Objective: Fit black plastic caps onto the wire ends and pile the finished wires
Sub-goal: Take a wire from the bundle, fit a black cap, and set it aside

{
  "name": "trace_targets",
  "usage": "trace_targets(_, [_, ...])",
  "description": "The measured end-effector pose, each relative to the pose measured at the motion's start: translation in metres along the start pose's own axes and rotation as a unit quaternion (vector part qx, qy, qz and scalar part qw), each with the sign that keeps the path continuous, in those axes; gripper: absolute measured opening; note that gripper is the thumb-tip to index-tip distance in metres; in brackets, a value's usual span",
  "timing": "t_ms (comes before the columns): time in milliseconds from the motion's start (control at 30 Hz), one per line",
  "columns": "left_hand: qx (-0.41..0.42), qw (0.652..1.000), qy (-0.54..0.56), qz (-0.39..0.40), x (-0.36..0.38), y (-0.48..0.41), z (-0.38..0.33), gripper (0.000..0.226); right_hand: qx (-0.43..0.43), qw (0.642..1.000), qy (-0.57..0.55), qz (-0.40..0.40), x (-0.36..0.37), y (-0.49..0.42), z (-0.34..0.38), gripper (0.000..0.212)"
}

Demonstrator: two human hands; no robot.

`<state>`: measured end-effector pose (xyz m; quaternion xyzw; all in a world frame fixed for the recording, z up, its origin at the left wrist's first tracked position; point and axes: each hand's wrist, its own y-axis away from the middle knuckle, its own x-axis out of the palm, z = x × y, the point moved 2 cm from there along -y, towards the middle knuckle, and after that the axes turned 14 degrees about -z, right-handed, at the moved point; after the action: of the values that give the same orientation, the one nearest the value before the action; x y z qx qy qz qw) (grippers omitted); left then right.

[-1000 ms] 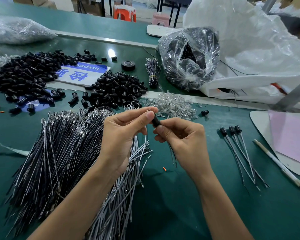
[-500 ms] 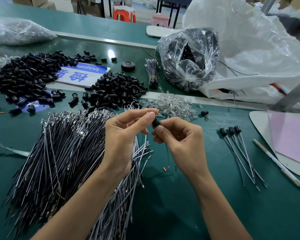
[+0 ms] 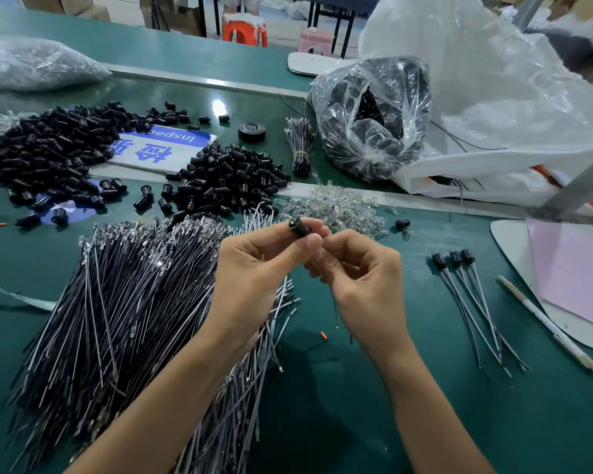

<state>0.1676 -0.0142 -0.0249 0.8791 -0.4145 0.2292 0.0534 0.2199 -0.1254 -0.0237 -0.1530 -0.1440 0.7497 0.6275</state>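
The left hand [image 3: 254, 278] pinches one black cap [image 3: 300, 229] between thumb and forefinger, with the other fingers curled under. It is held in the air just above the right edge of the heap of bare wires [image 3: 117, 319]. The right hand [image 3: 360, 282] meets the left one at the fingertips. Its thumb and forefinger are closed on the wire [image 3: 336, 313] right under the cap, and the thin free end of this wire hangs down below the palm, to the right of the heap. Whether the wire end sits fully inside the cap I cannot tell, because the fingers cover this place. The heap itself lies on the green table [image 3: 356, 422] and spreads like a fan, with the metal tips at its far end. Well to the right of the heap, three finished wires [image 3: 473, 295] lie side by side with their caps away from the person. Just behind the heap is a pile of caps [image 3: 226, 179], and behind it to the left a larger pile of caps [image 3: 55, 148]. Behind the heap on the right is a small mound of clear plastic parts [image 3: 336, 206], with one loose cap [image 3: 402, 223] beside it. Farther right of the heap than the finished wires, a white pen [image 3: 545, 323] lies near a pink sheet [image 3: 575, 268].
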Motion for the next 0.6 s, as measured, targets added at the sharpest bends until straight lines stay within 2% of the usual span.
trace_targets(433, [0.048, 0.999, 0.004, -0.018, -0.001, -0.002, -0.008, 0.022, -0.02, 1.0, 0.007, 0.012, 0.006, 0.003, 0.004, 0.017])
trace_targets(600, [0.057, 0.997, 0.028, -0.045, -0.006, -0.007, -0.014, 0.018, -0.045, 0.999, 0.02, 0.022, 0.012, 0.004, 0.006, 0.016])
